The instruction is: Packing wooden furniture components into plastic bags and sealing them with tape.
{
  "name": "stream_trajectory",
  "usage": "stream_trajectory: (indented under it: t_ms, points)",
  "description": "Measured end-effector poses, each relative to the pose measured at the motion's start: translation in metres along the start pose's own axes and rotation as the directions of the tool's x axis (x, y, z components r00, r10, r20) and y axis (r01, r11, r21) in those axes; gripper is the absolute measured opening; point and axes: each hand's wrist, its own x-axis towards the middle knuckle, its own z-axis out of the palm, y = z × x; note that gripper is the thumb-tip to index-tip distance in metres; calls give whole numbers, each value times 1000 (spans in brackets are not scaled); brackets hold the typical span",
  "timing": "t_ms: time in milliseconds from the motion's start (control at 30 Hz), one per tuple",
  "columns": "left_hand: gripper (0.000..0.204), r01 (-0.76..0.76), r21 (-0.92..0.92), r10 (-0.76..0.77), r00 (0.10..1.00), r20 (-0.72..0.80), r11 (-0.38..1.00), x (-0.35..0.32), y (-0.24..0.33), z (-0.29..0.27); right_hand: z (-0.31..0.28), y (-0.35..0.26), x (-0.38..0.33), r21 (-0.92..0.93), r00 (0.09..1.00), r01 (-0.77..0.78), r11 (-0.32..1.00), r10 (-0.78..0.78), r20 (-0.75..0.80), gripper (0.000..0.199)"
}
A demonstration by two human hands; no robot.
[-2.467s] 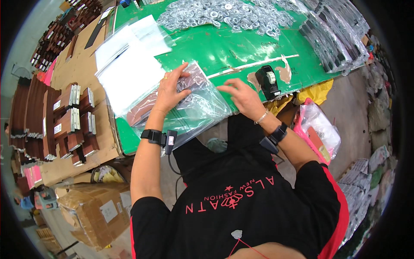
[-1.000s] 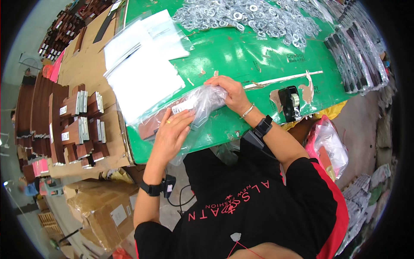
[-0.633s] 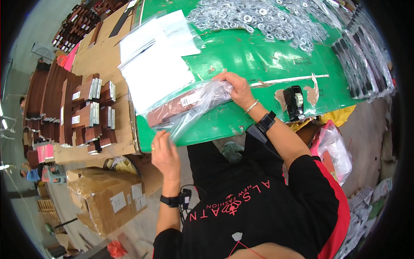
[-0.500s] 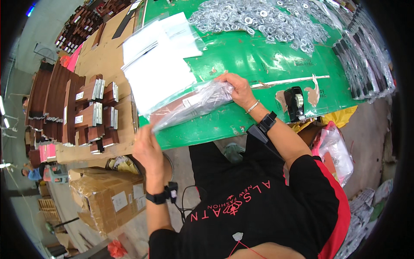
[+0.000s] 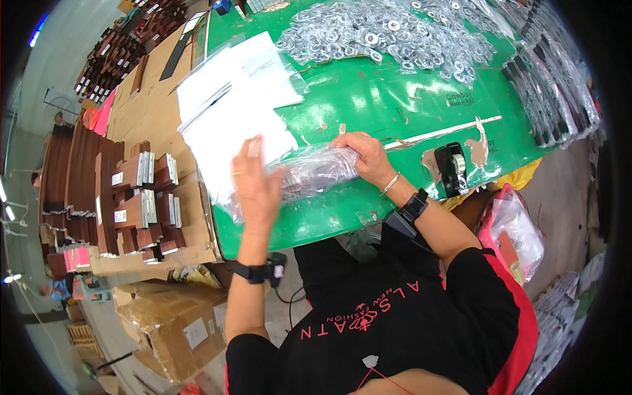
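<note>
A long clear plastic bag [image 5: 315, 172] with something brown inside lies near the front edge of the green table. Its right end is pinched in the curled fingers of my right hand [image 5: 368, 157]. My left hand [image 5: 258, 191] is over the bag's left part, slightly blurred, its fingers stretched out and thumb apart; whether the palm touches the plastic I cannot tell. White paper sheets [image 5: 227, 108], some in clear sleeves, are spread just beyond my left hand. A black tape dispenser [image 5: 451, 170] stands right of my right hand.
Many small bagged metal rings [image 5: 388, 36] are heaped at the far side of the green table [image 5: 368, 99]. Bagged packs [image 5: 550, 92] line the right edge. Brown boards [image 5: 141, 197] are stacked on cardboard at left. A carton [image 5: 171, 329] sits on the floor below.
My left hand has let go of the bag's left end and moved up and right over it. The plastic now covers the brown contents more fully. My right hand keeps its hold.
</note>
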Motion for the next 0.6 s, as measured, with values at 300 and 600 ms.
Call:
stream_trajectory:
  t_ms: [300, 600]
  points:
    - [17, 153, -436, -25, 958, 287, 887, 16, 16, 53, 4, 0, 2, 5, 1000, 19, 1000, -19, 2, 23]
    - [22, 259, -462, -138, 951, 278, 848, 26, 20, 74, 3, 0, 2, -7, 998, -29, 1000, 28, -55, 17]
